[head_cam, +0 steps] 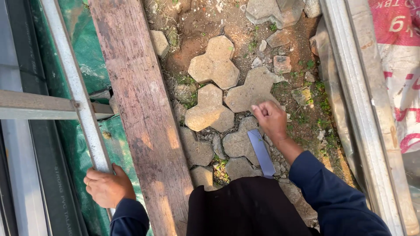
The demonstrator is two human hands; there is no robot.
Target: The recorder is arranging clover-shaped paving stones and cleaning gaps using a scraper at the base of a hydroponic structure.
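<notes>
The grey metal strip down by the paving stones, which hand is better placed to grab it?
Probably the right hand: it hovers closed just above the upper end of the grey metal strip lying on the paving stones. The left hand grips the metal rail, beyond the wooden plank.

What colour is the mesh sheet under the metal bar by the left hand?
Green, clearest in the head view: green mesh sheet.

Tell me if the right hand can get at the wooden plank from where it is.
Probably yes. The right hand hangs over bare paving stones, with nothing between it and the plank to its left. It does hold a flat blade.
</notes>
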